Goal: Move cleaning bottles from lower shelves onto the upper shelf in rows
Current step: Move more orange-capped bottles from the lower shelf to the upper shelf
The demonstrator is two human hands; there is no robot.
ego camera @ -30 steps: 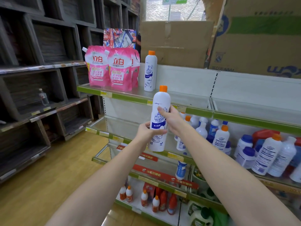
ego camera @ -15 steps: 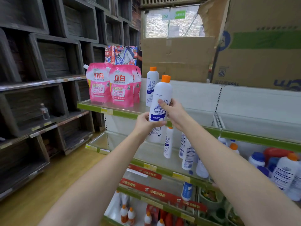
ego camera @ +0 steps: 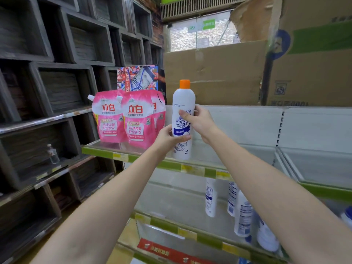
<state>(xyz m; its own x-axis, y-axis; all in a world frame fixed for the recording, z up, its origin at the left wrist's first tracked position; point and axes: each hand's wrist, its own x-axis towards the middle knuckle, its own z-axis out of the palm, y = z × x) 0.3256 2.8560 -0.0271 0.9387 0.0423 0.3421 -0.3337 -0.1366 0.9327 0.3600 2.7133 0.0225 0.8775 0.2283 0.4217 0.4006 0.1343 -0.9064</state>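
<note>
**Bottle at upper shelf, placement under way**

Nearest me, my left hand (ego camera: pixel 167 137) wraps the lower body of the bottle (ego camera: pixel 183 119), thumb across the front. My right hand (ego camera: pixel 200 121) grips it higher, thumb on the label. Both hold it upright, its base at or just above the upper shelf (ego camera: pixel 192 169); I cannot tell whether it touches. Pink pouches (ego camera: pixel 129 119) stand just beside it on the left. More bottles (ego camera: pixel 238 206) remain on the shelf below.

I judge this the set-down step. Next: seat the base flat, clear of the pouches, then loosen both grips without tipping it.
</note>
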